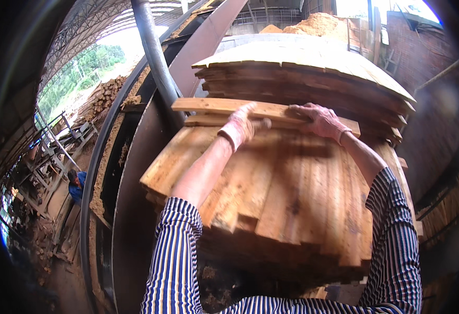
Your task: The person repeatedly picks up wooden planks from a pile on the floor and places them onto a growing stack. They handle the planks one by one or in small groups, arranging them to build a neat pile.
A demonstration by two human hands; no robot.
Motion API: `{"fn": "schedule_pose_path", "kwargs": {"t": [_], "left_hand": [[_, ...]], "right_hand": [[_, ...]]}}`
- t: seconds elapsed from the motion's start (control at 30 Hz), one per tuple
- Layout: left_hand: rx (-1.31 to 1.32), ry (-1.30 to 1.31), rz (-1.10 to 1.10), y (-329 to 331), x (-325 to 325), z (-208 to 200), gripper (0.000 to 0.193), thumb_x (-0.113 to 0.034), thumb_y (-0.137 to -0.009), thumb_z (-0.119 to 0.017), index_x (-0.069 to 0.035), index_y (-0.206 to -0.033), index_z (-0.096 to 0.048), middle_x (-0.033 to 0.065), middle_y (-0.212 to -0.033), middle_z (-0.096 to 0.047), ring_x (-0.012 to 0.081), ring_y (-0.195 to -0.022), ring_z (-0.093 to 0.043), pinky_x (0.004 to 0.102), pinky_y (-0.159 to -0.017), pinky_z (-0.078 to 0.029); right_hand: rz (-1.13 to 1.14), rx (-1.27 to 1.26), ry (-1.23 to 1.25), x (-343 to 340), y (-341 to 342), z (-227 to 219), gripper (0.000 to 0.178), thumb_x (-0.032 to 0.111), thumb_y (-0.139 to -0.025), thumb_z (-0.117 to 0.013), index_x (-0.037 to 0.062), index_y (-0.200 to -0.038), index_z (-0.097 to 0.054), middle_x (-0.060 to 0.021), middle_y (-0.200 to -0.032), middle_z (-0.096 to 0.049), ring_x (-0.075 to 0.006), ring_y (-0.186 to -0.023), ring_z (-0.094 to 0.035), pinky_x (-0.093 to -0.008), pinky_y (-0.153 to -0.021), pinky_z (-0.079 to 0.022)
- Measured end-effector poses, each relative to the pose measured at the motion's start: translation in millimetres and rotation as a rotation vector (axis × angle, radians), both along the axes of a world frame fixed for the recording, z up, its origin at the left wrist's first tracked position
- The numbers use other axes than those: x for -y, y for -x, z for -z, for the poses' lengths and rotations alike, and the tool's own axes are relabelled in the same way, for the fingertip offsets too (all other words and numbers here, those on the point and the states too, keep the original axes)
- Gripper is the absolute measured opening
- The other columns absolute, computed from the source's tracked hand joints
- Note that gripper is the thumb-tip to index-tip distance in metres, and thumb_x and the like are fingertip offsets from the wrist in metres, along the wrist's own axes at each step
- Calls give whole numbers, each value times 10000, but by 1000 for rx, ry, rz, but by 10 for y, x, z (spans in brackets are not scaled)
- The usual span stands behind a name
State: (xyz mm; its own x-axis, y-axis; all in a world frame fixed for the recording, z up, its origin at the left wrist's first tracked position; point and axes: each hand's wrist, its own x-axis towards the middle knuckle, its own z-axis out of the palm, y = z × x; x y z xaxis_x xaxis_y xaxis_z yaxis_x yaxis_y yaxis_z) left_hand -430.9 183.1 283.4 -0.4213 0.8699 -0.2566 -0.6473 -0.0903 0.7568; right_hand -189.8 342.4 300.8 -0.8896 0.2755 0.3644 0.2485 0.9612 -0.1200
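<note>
Both my hands wear pale pink work gloves and rest on a wooden plank (pixel 203 105) that lies crosswise over a stack of boards (pixel 250 183). My left hand (pixel 240 127) is closed over the plank left of its middle, fingers over the top and thumb toward me; it is slightly blurred. Farther right, my right hand (pixel 322 119) grips the same plank, its fingertips over the upper edge. Under this plank another board (pixel 208 120) lies along the same line. The boards of the stack run lengthwise away from me, their near ends uneven.
Behind the plank rises a taller stack of boards (pixel 303 57). A metal pipe (pixel 156 52) and a sawdust-strewn, belt-like structure (pixel 119 131) stand at the left. Beyond are piled logs (pixel 104 97) and a person in blue (pixel 76 186). Sawdust heaps (pixel 318 26) lie at the back.
</note>
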Motion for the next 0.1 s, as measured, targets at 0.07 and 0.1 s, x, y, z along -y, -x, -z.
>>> {"fn": "schedule_pose_path", "kwargs": {"t": [0.07, 0.1], "left_hand": [[-279, 176, 128, 354, 70, 117, 598, -402, -931, -696, -93, -1386, -459, 324, -1082, -667, 457, -850, -709, 503, -761, -624], [-476, 173, 251, 378, 53, 73, 603, -448, -930, -688, -131, -1393, -466, 401, -1209, -589, 463, -951, -699, 454, -659, -629]], "right_hand": [[21, 67, 35, -143, 382, 180, 739, 298, -821, -763, 423, -1483, -459, -81, -1392, -575, -311, -1282, -556, -431, -1078, -459], [1, 132, 4, -490, 450, 334, 831, 288, -786, -800, 448, -1503, -413, -89, -1501, -502, -305, -1374, -490, -415, -1144, -414]]}}
